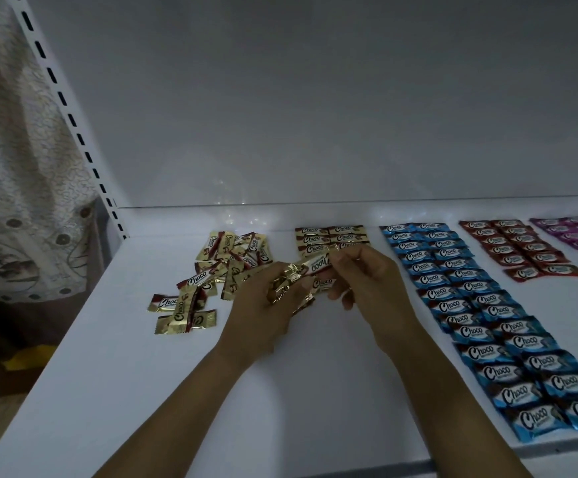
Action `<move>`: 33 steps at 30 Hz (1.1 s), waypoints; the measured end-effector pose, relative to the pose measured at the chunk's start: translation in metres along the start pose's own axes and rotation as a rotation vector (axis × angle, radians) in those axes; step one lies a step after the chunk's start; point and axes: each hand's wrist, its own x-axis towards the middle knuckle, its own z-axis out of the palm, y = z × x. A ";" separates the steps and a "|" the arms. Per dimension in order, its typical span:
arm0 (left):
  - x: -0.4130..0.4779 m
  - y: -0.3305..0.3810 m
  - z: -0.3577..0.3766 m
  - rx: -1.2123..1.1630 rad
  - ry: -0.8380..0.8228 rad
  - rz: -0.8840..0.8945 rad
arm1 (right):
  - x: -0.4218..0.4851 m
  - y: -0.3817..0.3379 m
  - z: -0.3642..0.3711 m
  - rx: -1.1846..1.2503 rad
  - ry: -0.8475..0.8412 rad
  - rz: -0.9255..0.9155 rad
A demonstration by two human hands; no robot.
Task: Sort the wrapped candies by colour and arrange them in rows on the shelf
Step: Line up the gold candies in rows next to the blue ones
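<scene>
Left hand grips gold candies, right hand pinches top one; loose gold pile leftward, blue rows rightward

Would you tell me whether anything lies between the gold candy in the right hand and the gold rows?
Nothing visible does. The right hand pinches the gold candy just in front of the gold rows; the loose gold pile lies to the left, the blue rows to the right.
</scene>
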 end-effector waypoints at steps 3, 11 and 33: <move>0.001 0.004 -0.002 -0.084 0.028 -0.026 | 0.000 0.000 0.000 -0.005 0.004 0.011; 0.002 0.004 -0.006 -0.209 0.239 -0.134 | -0.001 -0.002 0.000 0.107 -0.021 -0.024; -0.002 0.008 -0.003 0.030 0.200 -0.039 | -0.046 0.015 -0.022 -1.184 0.006 -0.501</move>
